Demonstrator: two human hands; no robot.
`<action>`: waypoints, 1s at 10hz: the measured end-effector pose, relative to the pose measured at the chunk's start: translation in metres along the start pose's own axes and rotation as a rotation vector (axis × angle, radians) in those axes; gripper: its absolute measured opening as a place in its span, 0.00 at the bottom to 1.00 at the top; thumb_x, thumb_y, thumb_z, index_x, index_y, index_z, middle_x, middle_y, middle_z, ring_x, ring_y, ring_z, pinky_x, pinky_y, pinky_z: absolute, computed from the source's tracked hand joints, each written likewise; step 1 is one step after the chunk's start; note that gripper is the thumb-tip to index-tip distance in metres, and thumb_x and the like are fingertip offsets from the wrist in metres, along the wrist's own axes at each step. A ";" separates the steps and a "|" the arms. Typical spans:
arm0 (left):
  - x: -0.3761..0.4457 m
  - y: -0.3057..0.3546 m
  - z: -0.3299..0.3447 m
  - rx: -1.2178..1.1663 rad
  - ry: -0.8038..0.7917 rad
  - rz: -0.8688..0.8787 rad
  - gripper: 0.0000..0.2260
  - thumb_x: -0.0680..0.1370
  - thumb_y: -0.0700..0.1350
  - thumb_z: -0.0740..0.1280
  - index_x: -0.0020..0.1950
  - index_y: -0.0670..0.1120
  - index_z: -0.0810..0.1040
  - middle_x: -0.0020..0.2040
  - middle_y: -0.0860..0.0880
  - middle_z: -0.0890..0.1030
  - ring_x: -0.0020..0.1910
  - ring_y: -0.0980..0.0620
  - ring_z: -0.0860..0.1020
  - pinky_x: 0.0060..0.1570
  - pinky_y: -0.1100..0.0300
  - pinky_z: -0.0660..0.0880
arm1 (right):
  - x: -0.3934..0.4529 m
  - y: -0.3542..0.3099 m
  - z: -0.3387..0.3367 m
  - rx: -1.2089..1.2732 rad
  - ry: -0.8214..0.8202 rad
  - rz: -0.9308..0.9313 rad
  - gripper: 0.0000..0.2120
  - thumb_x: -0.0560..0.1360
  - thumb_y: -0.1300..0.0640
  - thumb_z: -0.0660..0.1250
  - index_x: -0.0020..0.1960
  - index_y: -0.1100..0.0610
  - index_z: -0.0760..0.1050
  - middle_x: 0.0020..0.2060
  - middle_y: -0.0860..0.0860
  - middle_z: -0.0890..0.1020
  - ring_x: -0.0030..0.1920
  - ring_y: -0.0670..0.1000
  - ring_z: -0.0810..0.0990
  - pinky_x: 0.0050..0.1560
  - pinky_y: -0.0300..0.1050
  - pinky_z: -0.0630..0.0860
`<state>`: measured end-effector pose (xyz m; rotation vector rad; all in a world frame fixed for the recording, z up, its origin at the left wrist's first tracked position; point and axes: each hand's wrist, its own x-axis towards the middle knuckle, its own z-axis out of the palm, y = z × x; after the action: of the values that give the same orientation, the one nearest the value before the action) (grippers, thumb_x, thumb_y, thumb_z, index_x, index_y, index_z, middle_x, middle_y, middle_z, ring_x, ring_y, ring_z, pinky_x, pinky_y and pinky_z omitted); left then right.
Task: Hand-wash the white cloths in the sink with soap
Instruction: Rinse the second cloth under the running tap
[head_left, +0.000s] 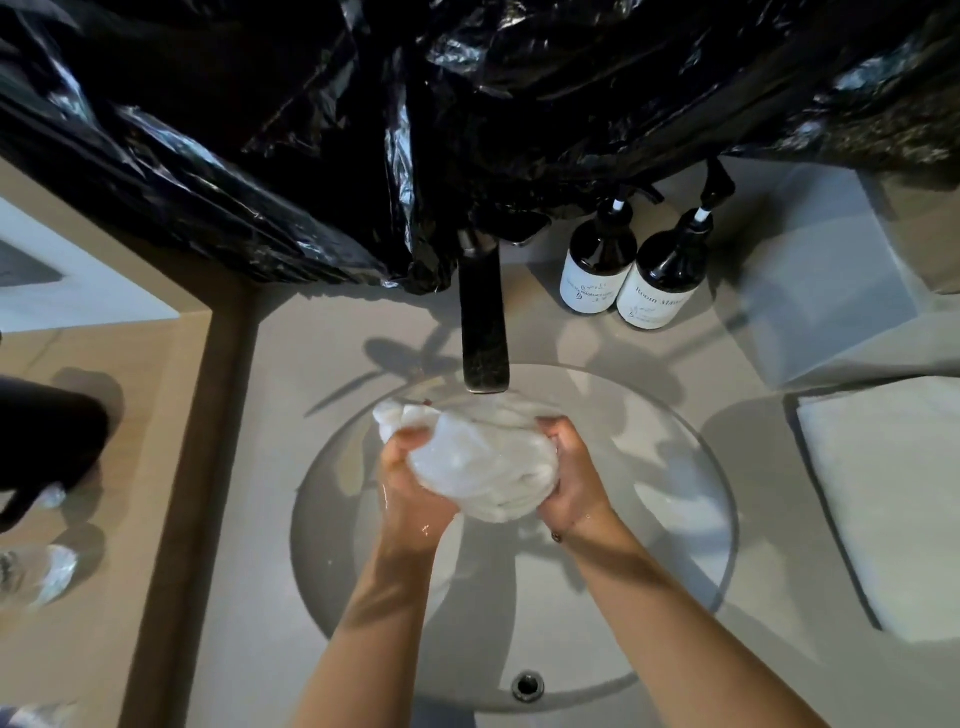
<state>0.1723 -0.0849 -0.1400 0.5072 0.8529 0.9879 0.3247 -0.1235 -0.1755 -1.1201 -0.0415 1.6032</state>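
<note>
A wet, bunched white cloth (478, 457) is held over the round sink basin (675, 519), just under the dark faucet spout (485, 332). My left hand (410, 483) grips its left side with curled fingers. My right hand (571, 478) grips its right side, so the cloth is squeezed between both hands. Both hands and wrists glisten with water. Two dark pump bottles (597, 260) (667, 275) with white labels stand on the counter behind the basin to the right.
Black plastic sheeting (415, 130) hangs over the wall behind the faucet. A folded white towel (893, 499) lies on the counter at right. A wooden ledge (78, 467) at left carries a dark object and clear plastic items. An overflow hole (527, 685) sits at the basin's near wall.
</note>
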 end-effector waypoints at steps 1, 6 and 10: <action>-0.001 0.009 -0.007 0.034 0.051 0.055 0.15 0.73 0.45 0.66 0.39 0.38 0.61 0.39 0.41 0.61 0.41 0.42 0.65 0.43 0.50 0.69 | 0.007 0.005 0.008 0.065 -0.023 0.074 0.26 0.78 0.50 0.59 0.65 0.70 0.71 0.52 0.63 0.79 0.56 0.60 0.77 0.53 0.47 0.76; -0.027 0.040 -0.023 0.282 0.125 -0.369 0.24 0.79 0.62 0.60 0.67 0.48 0.76 0.65 0.41 0.77 0.63 0.43 0.74 0.63 0.45 0.70 | 0.014 -0.015 0.031 -0.050 -0.245 0.024 0.34 0.68 0.53 0.70 0.65 0.74 0.68 0.59 0.67 0.74 0.59 0.63 0.75 0.58 0.53 0.74; -0.012 -0.002 0.030 0.167 0.037 -0.199 0.10 0.81 0.36 0.61 0.62 0.40 0.72 0.50 0.45 0.80 0.45 0.52 0.82 0.46 0.57 0.81 | -0.038 -0.047 0.007 -0.228 -0.165 -0.143 0.33 0.63 0.56 0.75 0.66 0.59 0.71 0.60 0.62 0.79 0.62 0.62 0.78 0.58 0.56 0.74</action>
<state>0.1946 -0.0962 -0.1193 0.5361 1.0049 0.7495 0.3521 -0.1314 -0.1215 -1.1281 -0.4134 1.5862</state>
